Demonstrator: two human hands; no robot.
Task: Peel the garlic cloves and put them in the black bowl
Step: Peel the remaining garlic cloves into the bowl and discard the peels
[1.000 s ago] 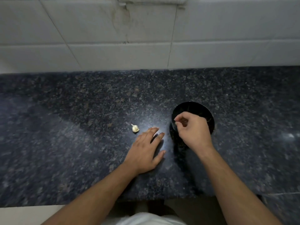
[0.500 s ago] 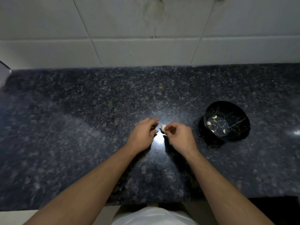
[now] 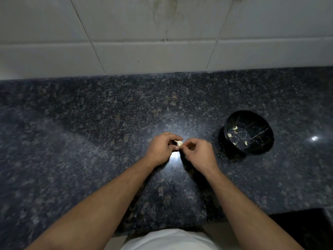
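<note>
Left grip: the left hand pinches a garlic clove, fingers curled round it above the dark granite table.
Right grip: the right hand meets it from the other side, fingertips nipping the clove's edge.
Clove: held between the two grips, clear of the table.
Black bowl: well to the right of the right grip, holding four peeled cloves.
Backdrop: white tiled wall beyond both grips.
</note>
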